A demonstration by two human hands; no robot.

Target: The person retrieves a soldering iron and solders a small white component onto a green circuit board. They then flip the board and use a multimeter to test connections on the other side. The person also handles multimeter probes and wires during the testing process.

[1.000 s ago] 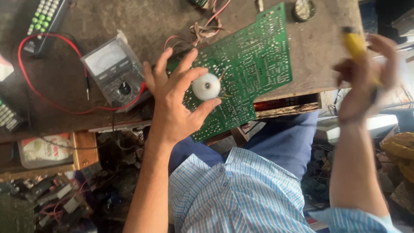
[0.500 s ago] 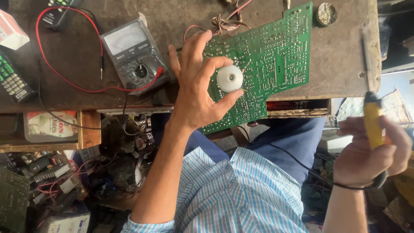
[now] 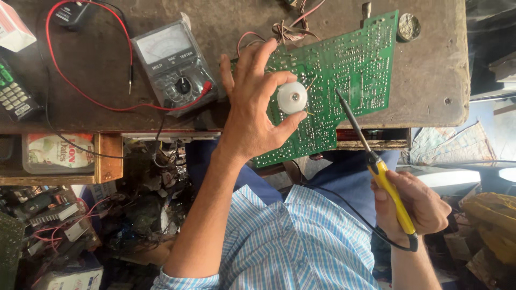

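A large green circuit board (image 3: 349, 70) lies solder side up on a worn bench and overhangs its near edge. My left hand (image 3: 252, 113) rests on the board's left part and pinches a small white spool of solder wire (image 3: 292, 98) between thumb and fingers. My right hand (image 3: 416, 207) grips the yellow handle of a soldering iron (image 3: 376, 161). Its dark tip touches the board just right of the spool. A black cord runs from the handle across my lap.
An analog multimeter (image 3: 174, 67) with a red lead sits left of the board. A small round tin (image 3: 408, 27) stands at the board's far right corner. A remote control (image 3: 13, 96) lies at the left edge. Cluttered parts fill the floor below the bench (image 3: 441, 80).
My right hand swung the soldering iron down from beside the bench and brought its tip onto the board. My left hand kept the spool on the board.
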